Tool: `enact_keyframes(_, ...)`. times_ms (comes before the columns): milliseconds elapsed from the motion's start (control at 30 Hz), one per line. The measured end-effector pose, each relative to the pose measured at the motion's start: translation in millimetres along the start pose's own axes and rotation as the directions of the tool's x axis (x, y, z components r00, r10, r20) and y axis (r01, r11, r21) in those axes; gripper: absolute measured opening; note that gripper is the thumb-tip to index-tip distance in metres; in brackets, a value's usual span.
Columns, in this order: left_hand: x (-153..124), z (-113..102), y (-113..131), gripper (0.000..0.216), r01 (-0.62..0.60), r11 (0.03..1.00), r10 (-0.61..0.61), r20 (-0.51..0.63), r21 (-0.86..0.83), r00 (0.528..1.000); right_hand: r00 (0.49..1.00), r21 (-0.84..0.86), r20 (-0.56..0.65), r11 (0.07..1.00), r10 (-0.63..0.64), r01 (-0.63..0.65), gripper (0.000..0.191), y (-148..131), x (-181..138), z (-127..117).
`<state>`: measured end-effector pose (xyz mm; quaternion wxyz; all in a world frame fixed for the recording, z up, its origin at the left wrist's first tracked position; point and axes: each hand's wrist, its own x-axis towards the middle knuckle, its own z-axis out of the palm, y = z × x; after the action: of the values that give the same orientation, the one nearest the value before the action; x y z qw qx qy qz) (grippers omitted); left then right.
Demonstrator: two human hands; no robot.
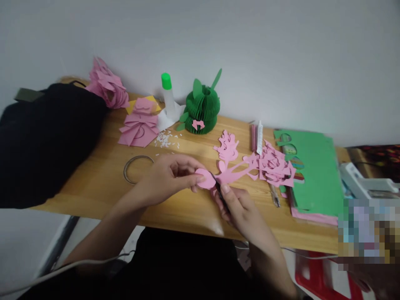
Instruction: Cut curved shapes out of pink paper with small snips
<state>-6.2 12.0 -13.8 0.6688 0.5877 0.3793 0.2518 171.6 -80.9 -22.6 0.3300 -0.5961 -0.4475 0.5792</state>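
Observation:
My left hand (170, 177) pinches a piece of pink paper (205, 179) with a rounded shape at its near end. My right hand (236, 206) is closed round dark scissors (218, 189), whose blades meet the pink paper just right of the rounded part. The rest of the pink sheet trails to the right over the wooden table (103, 179). Both hands hover over the table's front edge.
Pink paper scraps (271, 164) lie right of the hands, beside a stack of green and pink sheets (315, 175). At the back stand a green-capped glue bottle (168, 98), a green honeycomb paper ornament (201, 108) and folded pink pieces (140, 125). A wire ring (137, 168) and a black bag (43, 137) sit left.

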Motion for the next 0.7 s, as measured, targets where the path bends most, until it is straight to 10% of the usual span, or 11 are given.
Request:
enact_keyframes(333, 29, -40, -30, 0.014, 0.101, 0.994, -0.106, -0.176, -0.037, 0.979, 0.987, 0.261, -0.018, 0.954, 0.158, -0.148, 0.058, -4, 74, 13)
enact_keyframes(700, 22, 2, -48, 0.017, 0.203, 0.971, -0.220, -0.140, -0.125, 0.965, 0.885, 0.332, -0.429, 0.943, 0.180, -0.031, 0.038, 36, 25, -33)
